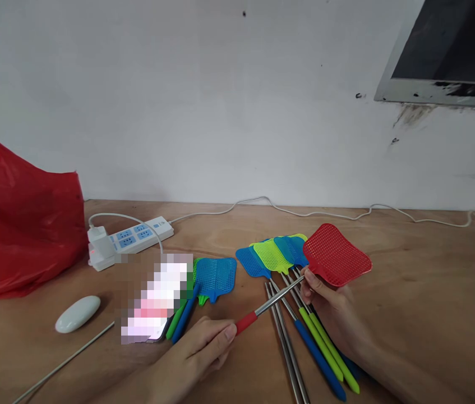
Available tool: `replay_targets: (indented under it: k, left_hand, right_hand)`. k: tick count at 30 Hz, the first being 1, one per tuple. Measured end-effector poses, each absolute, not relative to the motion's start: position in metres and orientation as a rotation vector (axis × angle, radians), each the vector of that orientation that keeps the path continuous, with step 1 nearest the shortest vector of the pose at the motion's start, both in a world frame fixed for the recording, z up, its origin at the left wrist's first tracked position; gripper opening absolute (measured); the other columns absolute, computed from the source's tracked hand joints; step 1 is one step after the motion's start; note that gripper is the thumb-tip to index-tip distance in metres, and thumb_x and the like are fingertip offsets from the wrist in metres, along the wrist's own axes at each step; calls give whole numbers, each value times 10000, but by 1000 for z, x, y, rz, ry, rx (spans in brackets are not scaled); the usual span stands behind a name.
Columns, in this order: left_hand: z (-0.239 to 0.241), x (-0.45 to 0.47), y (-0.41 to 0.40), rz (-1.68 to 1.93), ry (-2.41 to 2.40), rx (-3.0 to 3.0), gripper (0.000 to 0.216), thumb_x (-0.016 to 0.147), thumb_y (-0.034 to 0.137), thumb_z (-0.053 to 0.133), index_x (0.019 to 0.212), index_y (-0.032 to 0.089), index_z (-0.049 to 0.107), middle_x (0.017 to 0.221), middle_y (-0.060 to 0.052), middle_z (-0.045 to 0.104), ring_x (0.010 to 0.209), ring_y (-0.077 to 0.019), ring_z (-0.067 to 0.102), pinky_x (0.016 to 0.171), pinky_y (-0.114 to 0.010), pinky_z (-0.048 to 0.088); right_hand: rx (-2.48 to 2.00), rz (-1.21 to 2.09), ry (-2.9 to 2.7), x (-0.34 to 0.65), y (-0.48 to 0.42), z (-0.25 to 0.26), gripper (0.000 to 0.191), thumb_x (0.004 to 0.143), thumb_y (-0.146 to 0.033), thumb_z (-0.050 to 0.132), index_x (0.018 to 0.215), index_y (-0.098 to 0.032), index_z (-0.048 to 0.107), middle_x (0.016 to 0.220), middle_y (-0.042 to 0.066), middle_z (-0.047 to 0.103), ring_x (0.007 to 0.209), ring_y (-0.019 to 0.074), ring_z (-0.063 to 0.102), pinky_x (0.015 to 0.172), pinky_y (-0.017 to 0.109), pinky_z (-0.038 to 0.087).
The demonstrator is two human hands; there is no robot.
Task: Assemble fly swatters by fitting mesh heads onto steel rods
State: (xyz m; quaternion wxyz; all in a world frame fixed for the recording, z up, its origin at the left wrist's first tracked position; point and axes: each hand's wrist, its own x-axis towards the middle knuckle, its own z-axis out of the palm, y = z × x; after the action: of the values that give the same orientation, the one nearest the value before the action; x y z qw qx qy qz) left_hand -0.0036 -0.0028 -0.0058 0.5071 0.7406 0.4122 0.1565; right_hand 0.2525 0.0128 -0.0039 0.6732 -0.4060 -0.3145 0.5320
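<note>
A red fly swatter (336, 255) with a metal shaft is held slantwise above the table between both hands. My left hand (203, 350) is closed round its red handle. Close under the mesh head, my right hand (321, 297) pinches the top of the shaft. Beneath it lies a fanned group of blue and lime swatters (273, 255), their coloured handles (321, 342) pointing toward me and partly hidden by my right hand and wrist. Two bare metal rods (285, 348) lie beside them. Further left are a blue swatter head (216, 275) and loose blue and green handles (184, 314).
A lit phone (157, 303), pixelated, stands left of the loose handles. Behind it is a white power strip (144, 235) with a plugged-in charger and a cable (313, 213) along the wall. A white mouse (78, 314) and a red plastic bag (22, 224) are at left.
</note>
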Motion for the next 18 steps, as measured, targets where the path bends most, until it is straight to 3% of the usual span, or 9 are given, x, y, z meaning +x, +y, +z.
replay_targets:
  k: [5,12,18]
  left_hand:
    - [-6,-2,-3,390,1009,1767,602,971,710,246,669,219,417,659,30,450,686,-164,443,699,-275,372]
    - [-11,-3,-3,394,1030,1817,573,983,681,274,687,215,430,691,22,456,732,-171,462,713,-274,373]
    - [-13,-3,-3,393,1042,1873,555,990,658,273,690,215,418,692,23,443,719,-170,463,702,-279,374]
  right_hand:
    - [-926,1330,-667,257,16,-7,381,636,-486,874,812,-183,726,618,-11,615,537,112,516,474,208,459]
    - [-988,1270,-621,255,15,-7,404,587,-488,898,666,-181,647,537,-32,566,458,85,451,423,191,395]
    - [-1021,1228,-672,254,14,-1,425,575,-499,902,700,-174,659,537,-45,525,463,66,408,421,173,338]
